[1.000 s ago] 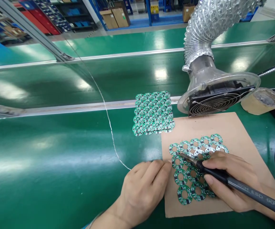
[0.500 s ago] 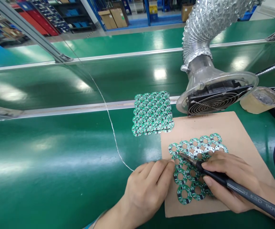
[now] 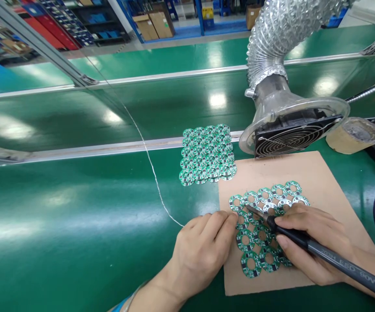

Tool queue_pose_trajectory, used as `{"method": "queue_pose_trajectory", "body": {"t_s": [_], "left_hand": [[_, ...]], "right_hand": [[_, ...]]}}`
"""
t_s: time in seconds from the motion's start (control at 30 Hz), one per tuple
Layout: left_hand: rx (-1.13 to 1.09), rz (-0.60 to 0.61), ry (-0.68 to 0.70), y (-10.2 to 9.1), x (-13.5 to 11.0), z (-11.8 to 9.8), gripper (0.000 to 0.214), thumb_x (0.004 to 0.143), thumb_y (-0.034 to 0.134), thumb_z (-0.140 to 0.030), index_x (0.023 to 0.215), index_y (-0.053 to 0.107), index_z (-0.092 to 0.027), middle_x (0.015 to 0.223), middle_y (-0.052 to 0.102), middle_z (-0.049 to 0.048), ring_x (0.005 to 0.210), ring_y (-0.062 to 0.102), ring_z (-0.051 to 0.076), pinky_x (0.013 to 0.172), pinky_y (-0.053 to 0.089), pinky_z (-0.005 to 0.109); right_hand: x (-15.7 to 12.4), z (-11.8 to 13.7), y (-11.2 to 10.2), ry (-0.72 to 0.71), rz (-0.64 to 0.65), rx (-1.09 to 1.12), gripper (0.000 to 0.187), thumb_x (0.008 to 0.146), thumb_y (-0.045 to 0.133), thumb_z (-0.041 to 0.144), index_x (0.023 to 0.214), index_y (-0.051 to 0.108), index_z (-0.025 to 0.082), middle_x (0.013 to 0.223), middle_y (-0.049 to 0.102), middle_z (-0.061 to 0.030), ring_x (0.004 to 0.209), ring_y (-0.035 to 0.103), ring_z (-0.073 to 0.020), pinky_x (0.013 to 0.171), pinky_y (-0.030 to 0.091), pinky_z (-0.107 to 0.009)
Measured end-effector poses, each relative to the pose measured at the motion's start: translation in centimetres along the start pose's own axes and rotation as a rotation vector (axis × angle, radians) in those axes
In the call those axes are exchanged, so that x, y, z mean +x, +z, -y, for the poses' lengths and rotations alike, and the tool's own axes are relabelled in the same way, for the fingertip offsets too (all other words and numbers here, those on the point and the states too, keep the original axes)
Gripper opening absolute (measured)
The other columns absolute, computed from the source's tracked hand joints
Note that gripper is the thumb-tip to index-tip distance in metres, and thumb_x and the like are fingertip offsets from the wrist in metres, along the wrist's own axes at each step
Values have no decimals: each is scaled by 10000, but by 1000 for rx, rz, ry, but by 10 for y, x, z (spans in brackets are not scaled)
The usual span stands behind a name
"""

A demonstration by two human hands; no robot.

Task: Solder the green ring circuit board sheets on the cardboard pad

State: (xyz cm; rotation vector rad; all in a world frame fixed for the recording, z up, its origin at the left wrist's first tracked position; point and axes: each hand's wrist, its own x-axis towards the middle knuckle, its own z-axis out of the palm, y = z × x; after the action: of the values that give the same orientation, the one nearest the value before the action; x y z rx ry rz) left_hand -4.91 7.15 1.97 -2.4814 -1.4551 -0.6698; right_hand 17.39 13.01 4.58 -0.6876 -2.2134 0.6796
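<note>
Left hand (image 3: pixel 203 249): curled into a loose fist at the left edge of the ring-board panel, gripping the white wire (image 3: pixel 155 174) (pinching spot hidden under the knuckles).
Right hand (image 3: pixel 324 226): wrapped pen-fashion around the soldering iron (image 3: pixel 328 253), lying partly over the right side of the panel.
Iron tip: slanting up and leftward, aimed at the far-left rings, near the left fingertips; cannot tell whether touching or just above.
Ring-board panel (image 3: pixel 252 241): lying flat on the cardboard sheet (image 3: pixel 320 184), toward its left side; made up of joined green rings with round holes and small dark parts, shining whiter on a few rings toward the far side.
Wire run: trailing from the left fist up and leftward, across the green bench (image 3: pixel 76 225) and past the metal rail (image 3: pixel 109 147).
Board stack (image 3: pixel 207 149): set beyond and left of the panel, layered at the near edge, reaching across the rail and over the sheet's far-left corner.
Fume fan (image 3: pixel 294 141): hanging just beyond the sheet, hooded in clear plastic, joined above to a silver hose (image 3: pixel 268 47).
Cream roll (image 3: pixel 353 136): resting right of the fan.
Background: filled with shelves and cardboard boxes (image 3: pixel 154 26).
</note>
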Motion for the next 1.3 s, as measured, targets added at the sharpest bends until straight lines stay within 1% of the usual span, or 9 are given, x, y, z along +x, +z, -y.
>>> {"method": "queue_pose_trajectory", "body": {"t_s": [0.13,0.27,0.33,0.5,0.77,0.9,1.0,1.13,1.3], "left_hand": [[-1,0,-1,2,0,1,161,875,489,-106,994,595,-123,822,632,32,660,569,129,539,464,268],[-1,5,-5,4,0,1,159,875,497,-112,1001,594,-126,822,634,26,649,573,134,526,467,278],[0,4,-6,4,1,2,156,877,493,-110,998,591,-125,819,633,28,657,577,132,534,477,273],[-29,3,1,5,2,1,167,883,479,-114,1016,579,-119,830,628,41,718,592,127,591,513,256],[-25,50,25,9,1,1,201,884,456,-101,1050,568,-109,838,601,49,701,572,141,569,493,272],[-17,71,27,10,2,1,210,888,435,-96,1050,565,-115,813,587,43,667,549,141,551,476,278],[-19,88,20,12,3,1,212,884,435,-91,1051,561,-122,815,583,39,668,549,140,554,477,276],[-46,51,-3,13,4,1,187,871,462,-95,1025,562,-127,809,580,34,700,565,136,590,494,262],[-40,12,-46,13,7,5,182,870,467,-95,1018,568,-132,817,589,37,699,566,136,594,502,260]], "right_hand": [[-3,-1,1,-13,-16,-33,295,785,552,95,1058,539,207,698,651,-31,590,644,-191,518,553,-331],[-4,-1,1,-20,-37,-41,297,769,558,85,1044,545,197,683,648,-37,620,655,-207,542,554,-345],[-2,0,0,-14,-21,-39,294,767,559,79,1038,547,192,685,646,-39,606,649,-200,536,553,-340],[2,1,-4,-9,-17,-25,282,765,543,73,1021,565,188,622,593,-22,514,579,-164,452,515,-306],[-1,0,1,-4,-30,-17,278,752,552,62,1002,569,180,633,589,-27,521,559,-157,461,502,-302],[-3,0,1,-46,-35,-55,272,739,568,59,992,567,158,643,602,-38,542,585,-169,483,513,-314],[-4,1,0,-68,-36,-87,289,741,569,64,1008,556,172,641,608,-30,568,613,-188,495,520,-326],[-3,1,-1,-58,-61,-85,315,741,572,57,1032,557,176,659,618,-30,584,624,-193,511,528,-331],[1,1,1,-58,-63,-94,279,751,595,70,1016,575,152,689,637,-40,605,635,-181,531,534,-314]]}}
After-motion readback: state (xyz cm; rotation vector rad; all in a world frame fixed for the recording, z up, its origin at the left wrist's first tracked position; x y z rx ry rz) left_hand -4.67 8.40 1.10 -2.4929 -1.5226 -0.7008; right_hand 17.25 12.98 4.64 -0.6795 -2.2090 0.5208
